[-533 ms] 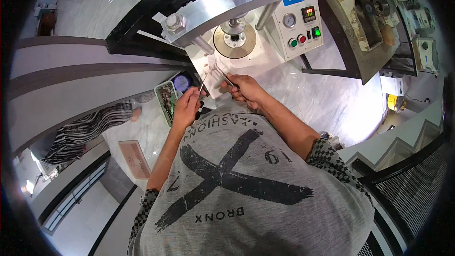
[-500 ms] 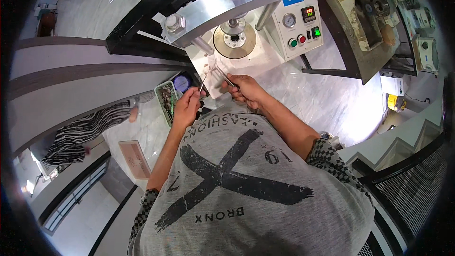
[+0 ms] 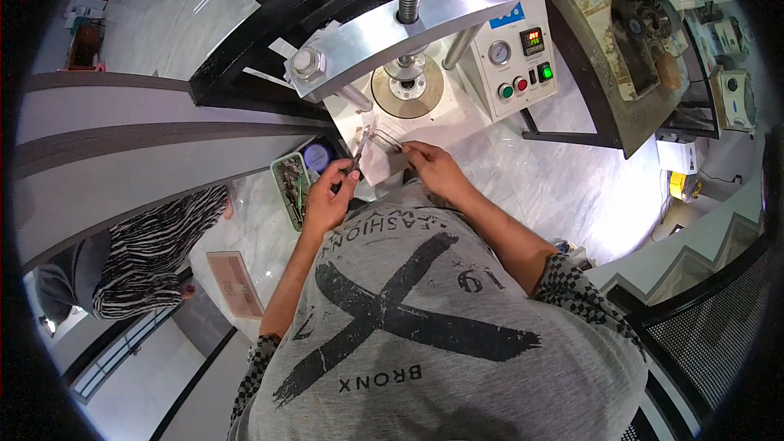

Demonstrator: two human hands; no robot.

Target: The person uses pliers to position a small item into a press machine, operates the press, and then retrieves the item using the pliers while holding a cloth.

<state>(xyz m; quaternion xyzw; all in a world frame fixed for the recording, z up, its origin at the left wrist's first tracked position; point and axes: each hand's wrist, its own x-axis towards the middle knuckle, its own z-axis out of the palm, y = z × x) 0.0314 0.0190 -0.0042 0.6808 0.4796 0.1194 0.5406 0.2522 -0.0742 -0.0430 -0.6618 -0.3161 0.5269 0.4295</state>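
My left hand point(image 3: 331, 198) is closed round a slim metal tool point(image 3: 359, 149), its narrow end over the front left corner of the white machine base point(image 3: 392, 162). The tool's exact kind is too small to make out. Beside it, my right hand point(image 3: 437, 173) pinches metal tweezers point(image 3: 387, 138), whose two thin prongs point left toward the other tool's end. Small pale bits lie about the tips; whether the tips touch anything cannot be seen. Behind both hands, a round metal plate point(image 3: 408, 100) sits under the press's screw spindle point(image 3: 411, 0).
A thick steel crossbar point(image 3: 408, 24) spans the press. Its control box point(image 3: 510, 73) has a gauge, a display and buttons. To the left are a tray of tools point(image 3: 287, 188) and a purple-lidded tub point(image 3: 317, 155). A person in striped clothing point(image 3: 163, 245) is farther left.
My right hand has shifted slightly right and down, with the tweezers lying flatter. The left-hand tool points more upright. The person in stripes has come further into view at the left.
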